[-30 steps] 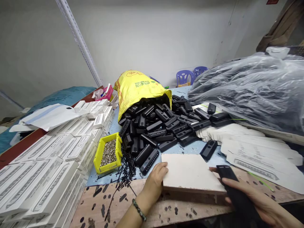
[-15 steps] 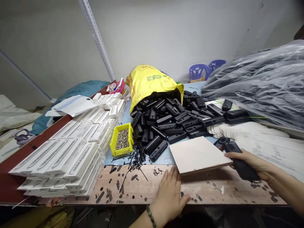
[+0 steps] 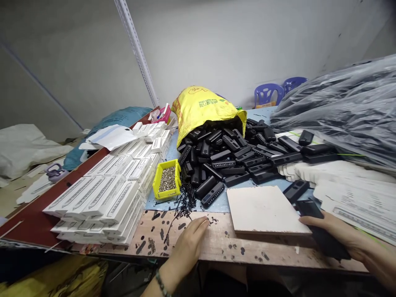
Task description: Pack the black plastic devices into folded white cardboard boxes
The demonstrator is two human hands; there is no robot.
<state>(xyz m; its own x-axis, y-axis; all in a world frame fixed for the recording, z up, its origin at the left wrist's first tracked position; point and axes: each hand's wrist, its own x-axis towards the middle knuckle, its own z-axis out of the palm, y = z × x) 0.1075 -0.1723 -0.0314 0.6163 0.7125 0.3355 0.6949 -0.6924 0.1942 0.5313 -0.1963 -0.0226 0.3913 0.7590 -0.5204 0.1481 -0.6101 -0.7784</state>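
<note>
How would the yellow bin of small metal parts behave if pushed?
The yellow bin looks stiff and probably heavy for its size, filled with metal parts. Low and wide, it would likely slide rather than tip, though loose parts might spill if jerked.

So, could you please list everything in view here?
yellow woven sack: one, yellow, tipped at back
black plastic casings: many, black, spilling from sack
parts bin: one, yellow, holding small metal pieces
thin rods: many, black, beside bin
printed boxes: many, white, stacked left
board: one, off-white, front right
plastic sheeting: one heap, grey, right
plastic chairs: two, purple, beyond bench
held casing: one, black, in right hand
left hand: one, open on bench
right hand: one, around casing
</note>
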